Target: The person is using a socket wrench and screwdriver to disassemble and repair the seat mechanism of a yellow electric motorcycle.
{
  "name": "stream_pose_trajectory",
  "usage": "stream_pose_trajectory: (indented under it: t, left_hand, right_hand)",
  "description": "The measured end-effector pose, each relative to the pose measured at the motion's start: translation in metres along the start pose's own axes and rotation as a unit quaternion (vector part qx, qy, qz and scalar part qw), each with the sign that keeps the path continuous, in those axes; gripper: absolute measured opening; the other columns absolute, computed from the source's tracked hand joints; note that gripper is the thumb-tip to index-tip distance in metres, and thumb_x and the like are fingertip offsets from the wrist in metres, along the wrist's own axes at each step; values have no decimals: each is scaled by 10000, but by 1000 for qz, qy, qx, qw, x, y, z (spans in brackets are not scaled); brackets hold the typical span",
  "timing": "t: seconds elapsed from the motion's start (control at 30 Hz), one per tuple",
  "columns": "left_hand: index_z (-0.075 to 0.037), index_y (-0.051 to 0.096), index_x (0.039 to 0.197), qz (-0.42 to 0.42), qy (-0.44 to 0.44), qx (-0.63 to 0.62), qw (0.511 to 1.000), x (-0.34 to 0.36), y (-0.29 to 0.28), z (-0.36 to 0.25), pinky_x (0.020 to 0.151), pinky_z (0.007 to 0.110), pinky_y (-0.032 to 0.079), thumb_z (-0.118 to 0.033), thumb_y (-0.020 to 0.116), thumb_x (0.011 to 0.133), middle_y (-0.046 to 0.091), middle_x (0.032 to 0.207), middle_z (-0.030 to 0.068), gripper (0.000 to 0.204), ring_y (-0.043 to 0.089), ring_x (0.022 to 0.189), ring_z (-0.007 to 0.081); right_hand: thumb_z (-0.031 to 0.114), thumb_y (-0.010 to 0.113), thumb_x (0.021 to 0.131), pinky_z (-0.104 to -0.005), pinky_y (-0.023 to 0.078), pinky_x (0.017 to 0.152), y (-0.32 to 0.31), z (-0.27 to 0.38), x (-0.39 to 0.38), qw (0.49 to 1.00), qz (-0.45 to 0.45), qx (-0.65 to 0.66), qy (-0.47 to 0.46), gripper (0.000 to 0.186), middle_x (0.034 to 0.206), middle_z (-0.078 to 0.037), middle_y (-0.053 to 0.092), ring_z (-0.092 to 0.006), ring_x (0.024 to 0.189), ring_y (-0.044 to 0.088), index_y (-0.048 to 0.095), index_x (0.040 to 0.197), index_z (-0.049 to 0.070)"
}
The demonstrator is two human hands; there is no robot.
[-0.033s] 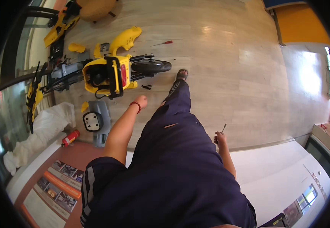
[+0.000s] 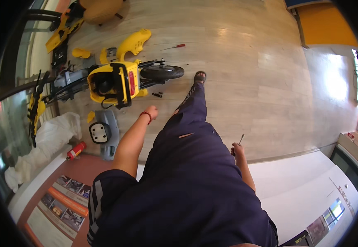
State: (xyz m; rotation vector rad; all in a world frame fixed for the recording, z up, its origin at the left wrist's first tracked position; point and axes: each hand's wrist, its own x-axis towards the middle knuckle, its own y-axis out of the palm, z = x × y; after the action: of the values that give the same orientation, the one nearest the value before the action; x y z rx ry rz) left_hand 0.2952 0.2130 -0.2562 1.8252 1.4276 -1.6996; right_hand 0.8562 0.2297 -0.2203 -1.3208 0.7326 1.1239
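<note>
My left hand (image 2: 152, 111), with a red bead bracelet at the wrist, hangs beside my thigh with its fingers curled in; nothing sticks out of it. It is nearest to the rear of a partly stripped yellow scooter (image 2: 109, 83) with a black rear wheel (image 2: 162, 72). At my right side, my right hand (image 2: 237, 150) is closed round a slim metal-shafted tool (image 2: 241, 139); its thin shaft points up and away, and the fist hides its handle. A red-handled screwdriver (image 2: 175, 47) lies on the floor beyond the rear wheel.
Yellow body panels (image 2: 134, 43) lie beyond the scooter. A grey part (image 2: 112, 133), a black-rimmed white pad (image 2: 100, 133), a red fire extinguisher (image 2: 77, 150) and white sheeting (image 2: 54, 136) are at left. Small black pieces (image 2: 157, 94) sit near the wheel. A round wooden stool (image 2: 100, 10) stands far left.
My forward foot has shifted slightly right and farther away. The floor things appear a little farther left. My hands keep nearly the same pose, the right one still round the tool.
</note>
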Motion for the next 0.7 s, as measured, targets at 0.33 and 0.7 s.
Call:
stream_pose_trajectory:
  t: [0.33,0.7]
  left_hand:
    - [-11,669,894,65,-111,-18,992,107,-12,-91,570,408,507,-165,484,874,675,778,150,241,643,644,246]
    - [-9,630,1043,-164,184,-264,932,139,-188,-347,635,313,511,-221,491,917,667,782,89,283,636,625,179]
  right_hand:
    - [217,553,860,-318,373,416,-69,129,13,999,3,-24,24,225,594,-45,498,-152,445,448,588,996,41]
    - [204,587,858,-304,429,417,-62,365,65,996,-7,-64,-61,177,593,-38,480,-149,458,472,599,962,62]
